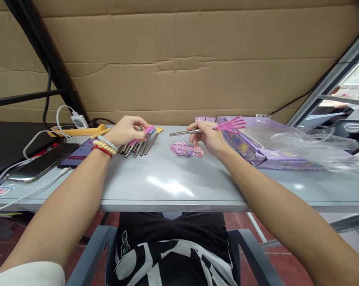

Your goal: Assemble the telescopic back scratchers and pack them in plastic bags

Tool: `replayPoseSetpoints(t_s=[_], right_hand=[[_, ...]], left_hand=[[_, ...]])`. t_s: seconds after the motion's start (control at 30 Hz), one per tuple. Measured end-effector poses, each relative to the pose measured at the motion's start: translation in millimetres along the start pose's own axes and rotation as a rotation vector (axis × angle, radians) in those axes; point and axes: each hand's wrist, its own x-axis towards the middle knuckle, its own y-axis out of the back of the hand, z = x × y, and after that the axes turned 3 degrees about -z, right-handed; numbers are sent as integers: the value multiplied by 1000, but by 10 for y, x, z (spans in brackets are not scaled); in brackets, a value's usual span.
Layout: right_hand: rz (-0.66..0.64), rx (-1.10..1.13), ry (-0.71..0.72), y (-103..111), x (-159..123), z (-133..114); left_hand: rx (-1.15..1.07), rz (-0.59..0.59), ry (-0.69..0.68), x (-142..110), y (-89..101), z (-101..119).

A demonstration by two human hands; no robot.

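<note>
The right hand (209, 137) is closed around the slim, shiny metal rod of a back scratcher (232, 124), whose pink plastic head, shaped like a spread hand, points away to its right. The left hand (128, 130) pinches a smooth, tube-like pink piece (149, 129) between thumb and fingers. Just below and beside it, round metal rods (151, 143), some with yellow tips, lie bunched on the glossy grey surface (167, 174). Between the hands, flat printed paper cards (183, 149) overlap loosely. Right of the right hand sits a purple printed cardboard box (241, 147), crinkled clear plastic (313, 139) over it; its contents are unclear.
</note>
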Motion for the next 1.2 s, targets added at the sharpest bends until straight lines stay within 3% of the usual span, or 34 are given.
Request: replayPoseSetpoints(t_s=[0.1,0.33,0.73,1.0,1.2], right_hand=[[-33,122,-2,21,13,-16],[-31,181,-40,30,32,-13],[-62,207,-74,40,26,-20],[-105,240,-64,13,17,-19],[-118,279,-58,-20,-7,-1]], left_hand=[[87,-62,-56,17,-176,4],[177,-15,-189,29,-384,34],[111,4,-218,-5,-434,97],[230,148,-461,35,-439,21],[257,123,-505,-9,-469,86]])
